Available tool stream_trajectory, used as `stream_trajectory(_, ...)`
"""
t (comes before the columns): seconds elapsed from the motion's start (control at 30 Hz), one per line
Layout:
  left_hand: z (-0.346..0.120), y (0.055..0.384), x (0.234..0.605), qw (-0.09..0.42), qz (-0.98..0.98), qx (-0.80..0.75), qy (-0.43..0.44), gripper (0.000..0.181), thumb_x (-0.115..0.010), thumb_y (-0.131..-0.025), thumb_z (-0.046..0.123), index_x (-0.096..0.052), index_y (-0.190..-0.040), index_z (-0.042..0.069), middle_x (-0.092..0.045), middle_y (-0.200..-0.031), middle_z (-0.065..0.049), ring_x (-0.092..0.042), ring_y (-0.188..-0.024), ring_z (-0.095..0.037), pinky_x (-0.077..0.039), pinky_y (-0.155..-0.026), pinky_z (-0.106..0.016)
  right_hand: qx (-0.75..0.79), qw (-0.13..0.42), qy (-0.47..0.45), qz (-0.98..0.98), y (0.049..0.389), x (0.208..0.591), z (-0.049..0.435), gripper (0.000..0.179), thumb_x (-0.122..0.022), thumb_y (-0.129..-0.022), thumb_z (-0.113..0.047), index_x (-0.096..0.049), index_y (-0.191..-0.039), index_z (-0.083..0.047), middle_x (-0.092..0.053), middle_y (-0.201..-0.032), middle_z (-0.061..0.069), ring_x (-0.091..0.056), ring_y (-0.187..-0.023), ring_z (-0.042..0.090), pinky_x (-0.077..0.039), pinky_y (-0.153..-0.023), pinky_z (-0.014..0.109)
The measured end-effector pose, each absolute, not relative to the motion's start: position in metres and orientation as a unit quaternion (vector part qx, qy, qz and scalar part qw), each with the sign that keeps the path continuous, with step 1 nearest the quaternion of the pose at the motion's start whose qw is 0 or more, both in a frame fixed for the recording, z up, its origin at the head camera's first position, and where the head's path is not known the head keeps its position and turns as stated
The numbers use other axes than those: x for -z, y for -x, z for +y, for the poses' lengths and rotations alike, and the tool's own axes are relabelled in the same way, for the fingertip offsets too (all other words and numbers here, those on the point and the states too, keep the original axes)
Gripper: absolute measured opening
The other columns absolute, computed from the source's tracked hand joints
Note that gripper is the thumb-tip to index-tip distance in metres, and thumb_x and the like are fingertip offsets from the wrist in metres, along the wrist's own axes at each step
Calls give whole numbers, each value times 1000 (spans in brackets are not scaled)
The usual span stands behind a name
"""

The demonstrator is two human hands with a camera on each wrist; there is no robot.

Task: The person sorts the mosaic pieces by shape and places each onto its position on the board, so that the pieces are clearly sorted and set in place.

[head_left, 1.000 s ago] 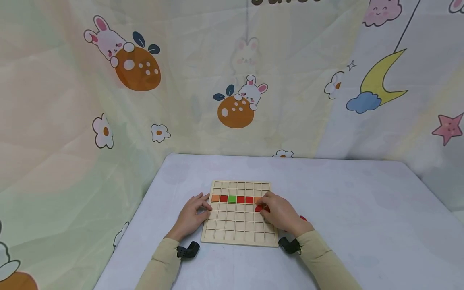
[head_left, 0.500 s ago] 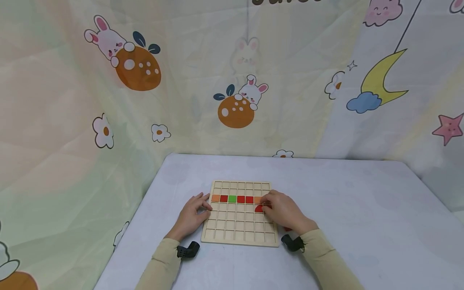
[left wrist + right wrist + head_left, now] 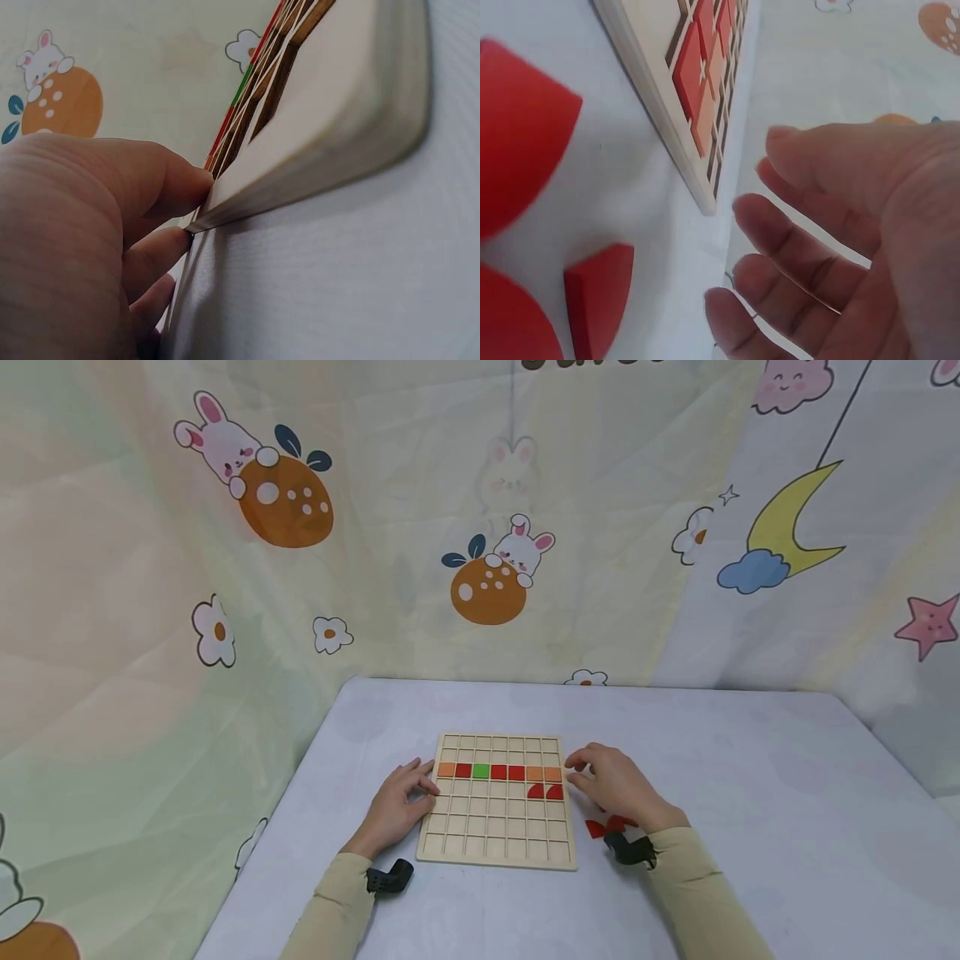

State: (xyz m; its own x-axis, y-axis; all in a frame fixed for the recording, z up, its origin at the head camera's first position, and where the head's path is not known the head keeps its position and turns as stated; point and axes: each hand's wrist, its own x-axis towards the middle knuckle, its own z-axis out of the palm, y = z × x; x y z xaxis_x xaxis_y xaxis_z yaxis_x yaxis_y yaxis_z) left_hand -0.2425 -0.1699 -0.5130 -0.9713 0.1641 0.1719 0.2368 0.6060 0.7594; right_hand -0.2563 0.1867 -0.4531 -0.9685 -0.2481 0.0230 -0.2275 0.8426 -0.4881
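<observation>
A wooden grid board [image 3: 480,828] lies on the table in the head view. One row holds square tiles: a green tile [image 3: 481,771], several red ones and orange ones, including an orange tile [image 3: 552,773] at its right end. Below that end sit two red pieces with a curved side [image 3: 536,792]. My left hand [image 3: 399,802] rests its thumb and fingertips against the board's left edge. Just off the right edge is my right hand [image 3: 617,783], fingers loosely bent and apart, with nothing between them in the right wrist view.
Loose red pieces [image 3: 595,829] lie on the white table [image 3: 720,760] right of the board, partly behind the right wrist's black camera [image 3: 630,849]. The right wrist view shows a red piece [image 3: 604,296] standing close by. A printed cloth [image 3: 405,527] hangs behind the table.
My right hand has drawn back to the right off the board, uncovering the orange tile at the row's end and the second red curved piece. My left hand has stayed put.
</observation>
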Motion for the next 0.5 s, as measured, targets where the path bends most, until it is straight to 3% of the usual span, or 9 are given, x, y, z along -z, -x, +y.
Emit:
stream_trajectory(0.13,-170,242,512,41,-895,431,109,17,-67,-85,9,-66,-83,26,-50,-146,-5,-30,-145,-27,-14,-122,-47,252,44,117,960,258,453,193,20,-71,-88,-20,-70,-107,-14,-62,-94,-1,-54,-73,16,-49,-59,25)
stream_trajectory(0.3,-169,242,512,36,-895,432,107,16,-67,-85,10,-66,-84,25,-50,-147,-5,-29,-145,-27,-13,-122,-46,244,41,121,961,260,453,200,18,-73,-87,-20,-71,-103,-14,-63,-92,-2,-53,-82,17,-51,-66,26)
stream_trajectory(0.5,-170,242,512,35,-895,431,108,16,-67,-85,9,-66,-84,25,-49,-147,-5,-29,-145,-26,-13,-122,-45,246,48,118,961,261,453,206,16,-73,-87,-20,-71,-101,-13,-63,-91,-2,-53,-82,18,-52,-67,28)
